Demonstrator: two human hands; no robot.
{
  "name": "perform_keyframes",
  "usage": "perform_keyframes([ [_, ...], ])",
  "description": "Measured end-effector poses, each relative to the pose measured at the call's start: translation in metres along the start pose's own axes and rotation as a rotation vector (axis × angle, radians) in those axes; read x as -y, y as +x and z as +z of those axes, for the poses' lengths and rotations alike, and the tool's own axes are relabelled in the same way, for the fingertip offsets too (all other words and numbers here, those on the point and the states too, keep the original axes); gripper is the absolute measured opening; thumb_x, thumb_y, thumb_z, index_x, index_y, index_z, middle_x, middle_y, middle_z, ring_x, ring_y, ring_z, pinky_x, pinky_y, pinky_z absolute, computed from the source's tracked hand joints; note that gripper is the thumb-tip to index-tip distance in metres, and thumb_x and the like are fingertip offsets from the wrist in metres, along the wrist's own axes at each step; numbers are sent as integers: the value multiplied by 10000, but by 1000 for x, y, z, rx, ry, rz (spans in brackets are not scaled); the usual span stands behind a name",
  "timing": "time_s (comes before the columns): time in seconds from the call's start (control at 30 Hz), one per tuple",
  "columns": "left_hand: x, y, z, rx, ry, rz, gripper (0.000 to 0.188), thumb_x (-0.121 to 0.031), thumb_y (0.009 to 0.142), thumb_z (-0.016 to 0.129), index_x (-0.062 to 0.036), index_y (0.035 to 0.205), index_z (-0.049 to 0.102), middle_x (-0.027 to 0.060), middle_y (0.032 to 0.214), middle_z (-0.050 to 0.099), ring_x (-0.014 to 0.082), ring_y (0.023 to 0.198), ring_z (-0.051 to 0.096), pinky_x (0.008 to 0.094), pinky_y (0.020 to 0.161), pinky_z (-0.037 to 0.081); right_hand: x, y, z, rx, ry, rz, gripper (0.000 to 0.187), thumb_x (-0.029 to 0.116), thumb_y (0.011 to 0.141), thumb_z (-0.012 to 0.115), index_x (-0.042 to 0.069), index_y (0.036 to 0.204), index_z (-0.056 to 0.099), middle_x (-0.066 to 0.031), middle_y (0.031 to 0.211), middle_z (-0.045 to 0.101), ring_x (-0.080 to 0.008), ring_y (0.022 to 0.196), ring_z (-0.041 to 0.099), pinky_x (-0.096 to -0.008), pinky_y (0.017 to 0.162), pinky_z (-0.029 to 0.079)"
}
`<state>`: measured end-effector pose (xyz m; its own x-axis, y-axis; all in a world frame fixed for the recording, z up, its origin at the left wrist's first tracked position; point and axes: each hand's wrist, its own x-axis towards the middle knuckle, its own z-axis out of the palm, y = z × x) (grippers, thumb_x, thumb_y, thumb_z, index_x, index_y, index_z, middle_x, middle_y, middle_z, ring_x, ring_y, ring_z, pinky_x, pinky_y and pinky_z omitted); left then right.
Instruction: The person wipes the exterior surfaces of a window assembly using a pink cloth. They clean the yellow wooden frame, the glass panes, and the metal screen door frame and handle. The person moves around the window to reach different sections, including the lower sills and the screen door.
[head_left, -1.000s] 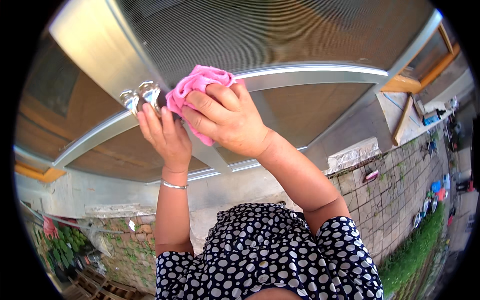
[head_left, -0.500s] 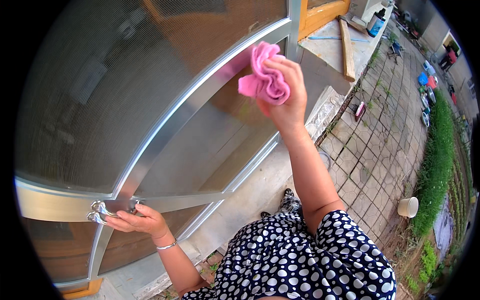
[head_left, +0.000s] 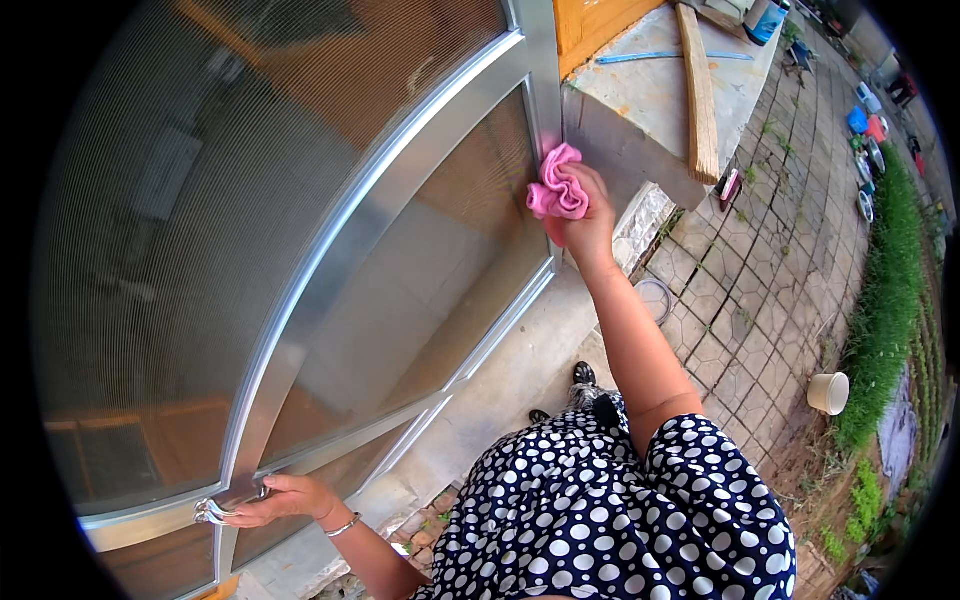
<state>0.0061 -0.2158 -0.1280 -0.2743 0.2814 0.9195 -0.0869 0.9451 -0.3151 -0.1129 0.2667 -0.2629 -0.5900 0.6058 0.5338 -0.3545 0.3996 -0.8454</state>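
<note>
A crumpled pink cloth [head_left: 562, 190] is bunched in my right hand [head_left: 590, 222], whose fingers close over it. It is pressed to the silver frame at the outer right edge of a mesh screen door [head_left: 420, 265]. Lower left, my left hand [head_left: 285, 500] grips the shiny metal door handle [head_left: 212, 513], and its fingertips are partly hidden. A bracelet circles my left wrist. Both hands touch the door, far apart from each other.
Right of the door, a stone ledge [head_left: 640, 95] holds a wooden-handled tool [head_left: 698, 95], a thin blue rod [head_left: 665, 57] and a blue bottle [head_left: 766, 20]. Beyond lies tiled paving [head_left: 740, 310] with a whitish bucket [head_left: 828, 393] and basins near a grass strip [head_left: 885, 300].
My right hand has moved the cloth down and right, from the frame's upper bar to its outer edge. My left hand stays on the handle, now lower in view as the view shifted.
</note>
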Motion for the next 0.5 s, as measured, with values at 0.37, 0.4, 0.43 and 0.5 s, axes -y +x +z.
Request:
perform_keyframes([
  [0.37,7,-8,-6,87,116,-46,627,-237,1055,415,-8,1551,106,287,1606,44,465,1472,133,594,1161,168,-162,-84,5,-36,-63,672,325,19,820,686,50,1143,666,-121,1103,703,-245,1027,665,-344,907,511],
  [0.4,7,-7,-6,89,106,-46,625,-236,1054,416,-11,1550,110,288,1606,48,463,1472,136,594,1160,173,-168,-85,4,-24,-65,742,313,30,828,675,49,1141,665,-120,1089,710,-247,1017,670,-347,901,513],
  [0.43,6,-7,-4,86,133,-33,623,-223,1052,415,-27,1555,104,284,1607,61,465,1465,147,590,1156,182,-174,-86,1,43,-228,763,309,60,839,652,45,1148,641,-120,1039,723,-272,974,680,-363,884,521],
  [0.5,7,-9,-7,90,206,-8,624,-198,1047,413,-58,1564,93,277,1610,87,469,1451,169,581,1150,202,-167,-80,5,58,-207,773,326,72,830,674,47,1151,621,-129,1064,709,-294,990,671,-370,891,517],
])
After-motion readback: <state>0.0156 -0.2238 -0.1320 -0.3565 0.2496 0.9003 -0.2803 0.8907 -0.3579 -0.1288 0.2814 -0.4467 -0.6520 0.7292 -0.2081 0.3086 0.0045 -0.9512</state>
